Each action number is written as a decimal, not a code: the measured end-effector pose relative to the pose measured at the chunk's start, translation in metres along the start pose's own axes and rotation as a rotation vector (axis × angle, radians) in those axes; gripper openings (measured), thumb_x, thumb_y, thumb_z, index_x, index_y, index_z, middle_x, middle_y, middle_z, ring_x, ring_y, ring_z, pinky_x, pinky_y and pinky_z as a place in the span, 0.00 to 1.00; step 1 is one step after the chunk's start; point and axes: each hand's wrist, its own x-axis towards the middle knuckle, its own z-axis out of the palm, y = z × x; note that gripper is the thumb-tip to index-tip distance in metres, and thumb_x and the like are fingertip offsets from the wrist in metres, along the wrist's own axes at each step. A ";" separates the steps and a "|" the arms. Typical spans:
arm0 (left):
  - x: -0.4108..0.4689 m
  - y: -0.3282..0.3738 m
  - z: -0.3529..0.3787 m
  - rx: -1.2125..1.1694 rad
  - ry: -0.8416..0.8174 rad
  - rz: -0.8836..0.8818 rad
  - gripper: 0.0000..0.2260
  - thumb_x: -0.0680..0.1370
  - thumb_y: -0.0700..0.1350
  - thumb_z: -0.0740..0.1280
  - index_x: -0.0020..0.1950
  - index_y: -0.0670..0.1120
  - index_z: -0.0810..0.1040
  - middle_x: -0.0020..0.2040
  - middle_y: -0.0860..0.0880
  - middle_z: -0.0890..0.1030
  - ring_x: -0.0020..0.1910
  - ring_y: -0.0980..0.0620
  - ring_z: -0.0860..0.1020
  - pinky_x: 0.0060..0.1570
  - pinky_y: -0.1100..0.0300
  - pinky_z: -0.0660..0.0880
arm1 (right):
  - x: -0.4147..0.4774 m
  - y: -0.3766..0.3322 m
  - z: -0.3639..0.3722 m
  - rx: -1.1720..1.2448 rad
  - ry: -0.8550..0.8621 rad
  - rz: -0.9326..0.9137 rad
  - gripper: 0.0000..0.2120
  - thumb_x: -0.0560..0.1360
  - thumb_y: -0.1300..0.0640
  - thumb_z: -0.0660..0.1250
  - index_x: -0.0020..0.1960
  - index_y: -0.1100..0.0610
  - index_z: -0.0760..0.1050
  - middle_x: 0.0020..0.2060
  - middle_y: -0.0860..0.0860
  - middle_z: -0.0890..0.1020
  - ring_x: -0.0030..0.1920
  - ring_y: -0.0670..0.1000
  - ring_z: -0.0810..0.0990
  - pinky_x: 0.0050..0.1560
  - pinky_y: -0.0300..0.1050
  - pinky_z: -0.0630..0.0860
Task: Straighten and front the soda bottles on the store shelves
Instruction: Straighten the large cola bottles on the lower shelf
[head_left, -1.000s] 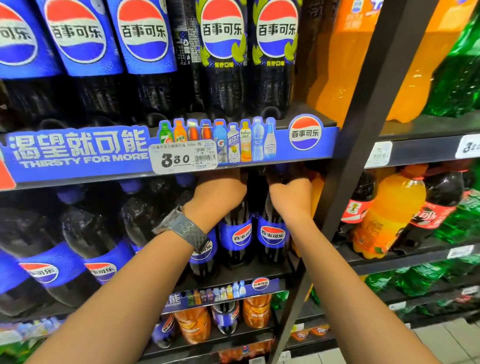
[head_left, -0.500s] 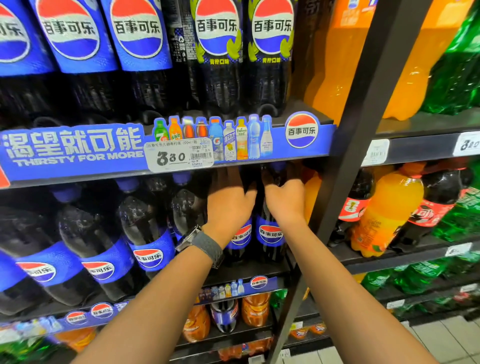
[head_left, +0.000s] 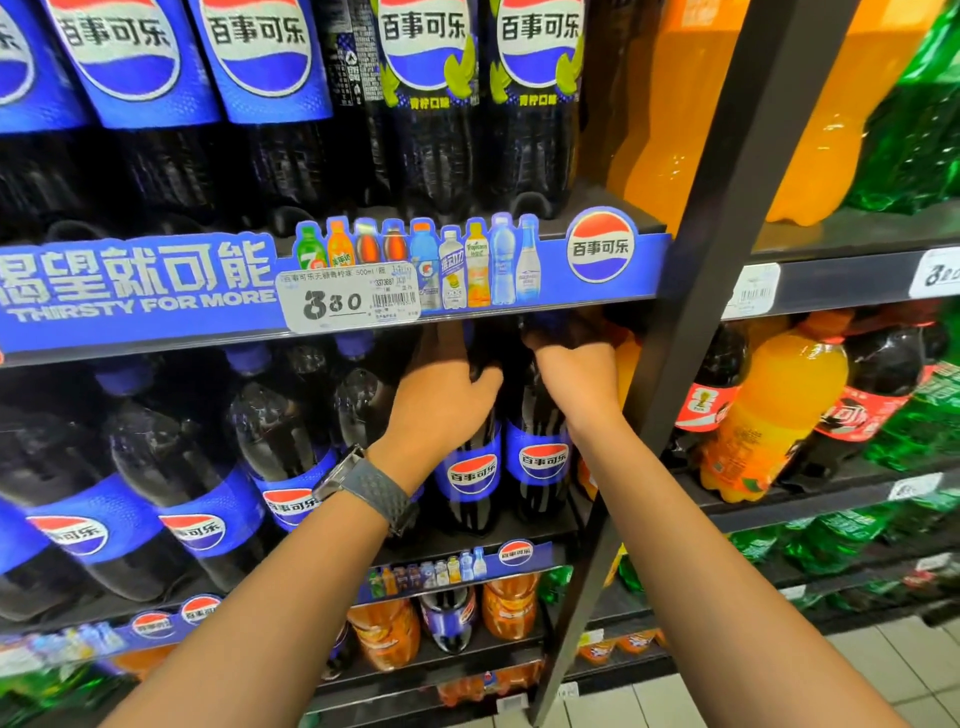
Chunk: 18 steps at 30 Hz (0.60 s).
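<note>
Head | left hand (head_left: 441, 400) grips left bottle (head_left: 470, 475) | right hand (head_left: 576, 379) grips right bottle (head_left: 543, 460) (caps hidden)

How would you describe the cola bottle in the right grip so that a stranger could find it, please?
Find the blue banner on the shelf edge, left of the black post. In the row beneath it, take the cola bottle nearest the post. Unlike its neighbours, it is last in line, and the right grip holds its neck.
</note>
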 end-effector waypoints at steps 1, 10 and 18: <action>-0.001 0.000 -0.001 0.018 0.008 0.028 0.23 0.75 0.54 0.66 0.64 0.46 0.63 0.55 0.42 0.75 0.48 0.40 0.76 0.38 0.58 0.65 | 0.000 0.001 0.000 -0.036 0.000 -0.006 0.10 0.61 0.45 0.70 0.41 0.46 0.76 0.38 0.40 0.82 0.42 0.46 0.81 0.40 0.44 0.78; -0.013 -0.002 -0.017 0.272 0.024 0.195 0.42 0.66 0.59 0.76 0.73 0.52 0.57 0.69 0.45 0.67 0.56 0.39 0.76 0.43 0.53 0.75 | -0.004 0.009 -0.004 -0.218 -0.011 -0.163 0.12 0.66 0.44 0.74 0.43 0.50 0.77 0.38 0.46 0.83 0.39 0.47 0.82 0.39 0.44 0.80; -0.009 -0.005 -0.017 0.140 -0.019 0.189 0.41 0.70 0.53 0.75 0.75 0.51 0.55 0.71 0.44 0.65 0.61 0.38 0.73 0.51 0.50 0.76 | -0.008 0.009 0.000 -0.462 -0.009 -0.161 0.17 0.71 0.45 0.66 0.35 0.59 0.76 0.28 0.53 0.79 0.31 0.54 0.80 0.31 0.49 0.79</action>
